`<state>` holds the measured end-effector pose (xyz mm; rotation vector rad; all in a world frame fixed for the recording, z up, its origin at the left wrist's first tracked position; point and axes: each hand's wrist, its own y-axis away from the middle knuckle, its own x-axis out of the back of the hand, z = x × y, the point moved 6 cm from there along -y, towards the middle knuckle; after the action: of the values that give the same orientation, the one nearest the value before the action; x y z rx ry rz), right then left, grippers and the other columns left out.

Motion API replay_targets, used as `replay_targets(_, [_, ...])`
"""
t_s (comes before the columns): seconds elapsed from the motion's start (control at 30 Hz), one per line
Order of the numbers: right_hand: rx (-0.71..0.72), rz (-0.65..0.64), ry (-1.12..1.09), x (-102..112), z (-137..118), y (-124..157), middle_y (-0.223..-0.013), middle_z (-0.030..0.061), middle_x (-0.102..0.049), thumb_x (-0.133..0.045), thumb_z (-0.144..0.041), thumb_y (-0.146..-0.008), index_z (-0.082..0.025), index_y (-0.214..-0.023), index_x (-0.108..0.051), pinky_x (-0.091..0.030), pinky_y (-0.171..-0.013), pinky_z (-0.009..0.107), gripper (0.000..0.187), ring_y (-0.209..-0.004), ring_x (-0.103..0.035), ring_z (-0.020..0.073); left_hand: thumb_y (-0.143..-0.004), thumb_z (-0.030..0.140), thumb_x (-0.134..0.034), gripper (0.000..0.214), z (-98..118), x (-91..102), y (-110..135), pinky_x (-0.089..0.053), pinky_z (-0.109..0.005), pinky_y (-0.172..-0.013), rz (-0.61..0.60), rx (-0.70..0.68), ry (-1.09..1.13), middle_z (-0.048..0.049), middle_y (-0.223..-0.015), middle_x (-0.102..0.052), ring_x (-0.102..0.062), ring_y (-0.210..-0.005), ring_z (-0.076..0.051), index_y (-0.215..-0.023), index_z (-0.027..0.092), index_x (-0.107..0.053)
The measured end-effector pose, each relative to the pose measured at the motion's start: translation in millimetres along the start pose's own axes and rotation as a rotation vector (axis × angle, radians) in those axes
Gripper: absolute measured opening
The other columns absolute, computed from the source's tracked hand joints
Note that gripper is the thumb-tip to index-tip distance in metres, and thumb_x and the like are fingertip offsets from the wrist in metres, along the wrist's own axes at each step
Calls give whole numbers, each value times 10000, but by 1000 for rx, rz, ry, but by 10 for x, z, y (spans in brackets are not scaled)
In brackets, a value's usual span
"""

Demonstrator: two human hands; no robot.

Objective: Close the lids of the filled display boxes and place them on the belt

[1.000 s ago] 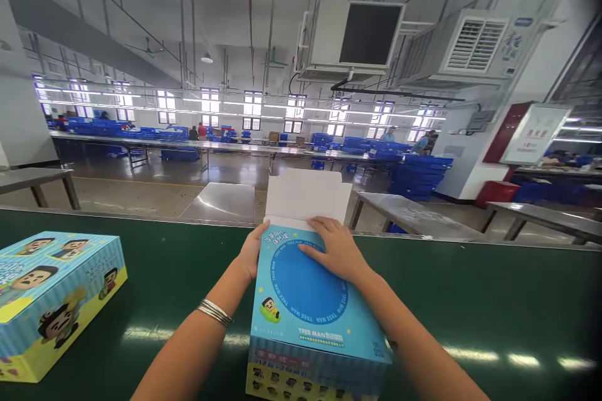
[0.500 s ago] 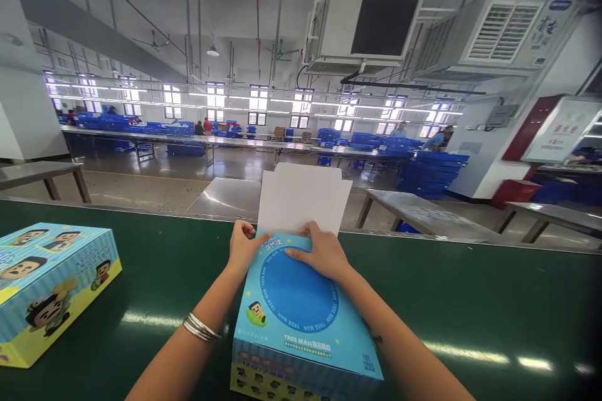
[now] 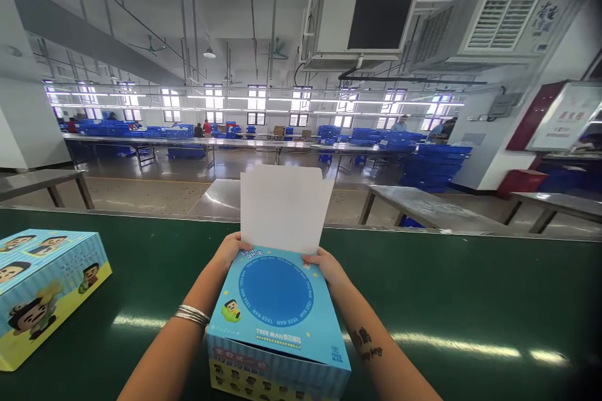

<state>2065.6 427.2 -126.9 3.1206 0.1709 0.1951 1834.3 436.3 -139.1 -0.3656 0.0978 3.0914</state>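
Observation:
A blue cardboard box [image 3: 277,291] with a round dark-blue patch and cartoon figures lies in front of me on the green surface. Its white flap [image 3: 285,210] stands up at the far edge. My left hand [image 3: 230,249] grips the far left corner, thumb on the top panel and fingers curled down the side. At the far right corner my right hand [image 3: 329,268] does the same, its thumb near the fold of the flap. The lower fingers of both hands are partly hidden by the box.
Another printed box [image 3: 51,291] rests at the left on the green work surface [image 3: 446,288]. Beyond its far edge are low metal tables [image 3: 418,207]. Stacks of blue crates [image 3: 435,166] and several people are farther back.
My right hand has slid off the top panel to the far right corner. The box has shifted a little left in view, and the raised flap with it.

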Motion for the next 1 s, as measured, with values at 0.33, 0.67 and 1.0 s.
replay_targets(0.33, [257,-130,53,-34,-85,119,-1221,169,-580,-120,-512,-930,-157,-979,-618,-473,-906,464,614,-1138,-554,307,-827,656,-444,565,249,345,347,-430,-447,-996,63,-434,-183,-112,-815,-691,-602,-1065,-302,-566,190,-629])
replay_targets(0.67, [720,-270,872,-558,-554,1349,-1101,57,-618,-611,-301,-819,-253,-961,-651,-266,-1106,529,154,-1117,-539,254,-952,376,-484,428,461,159,1772,-192,-548,-1162,-492,-500,-1322,13,-1482,-387,-335,-1387,-258,-1374,416,-427])
replay_targets(1.0, [1010,-198,995,-1101,-354,1753,-1261,132,-588,-649,-477,-826,-183,-1132,-621,-338,-1066,518,425,-1204,-500,322,-931,473,-504,659,173,367,2066,-294,-522,-1133,-351,-844,-1717,-38,-1484,-359,-368,-1359,-278,-1484,351,-168])
